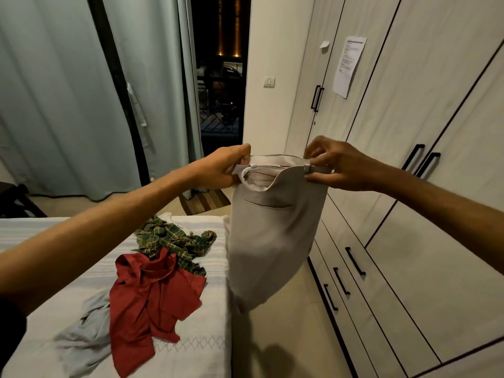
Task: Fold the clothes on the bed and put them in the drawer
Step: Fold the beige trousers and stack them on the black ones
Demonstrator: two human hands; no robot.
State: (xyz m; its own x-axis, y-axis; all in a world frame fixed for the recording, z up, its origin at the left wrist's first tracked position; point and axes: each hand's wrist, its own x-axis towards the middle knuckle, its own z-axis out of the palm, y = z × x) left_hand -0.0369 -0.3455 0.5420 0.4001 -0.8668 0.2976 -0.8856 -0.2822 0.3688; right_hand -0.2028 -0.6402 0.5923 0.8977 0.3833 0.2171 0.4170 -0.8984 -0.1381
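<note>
Smooth matt grey cloth on the trousers (275, 241), white lining at the waistband. Thin creased red cloth shirt (152, 304); green checked woven shirt (174, 238). Matt ribbed white bed cover (191, 350). Matt pale laminate wardrobe (409, 186), black metal handles (354, 260). Paper notice (349, 66).

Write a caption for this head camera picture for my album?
Both hands, left hand and right hand, hold grey trousers by the waistband beside the bed.

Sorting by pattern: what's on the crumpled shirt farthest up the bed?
Green plaid crumpled shirt, with yellow and red lines; head view.
</note>
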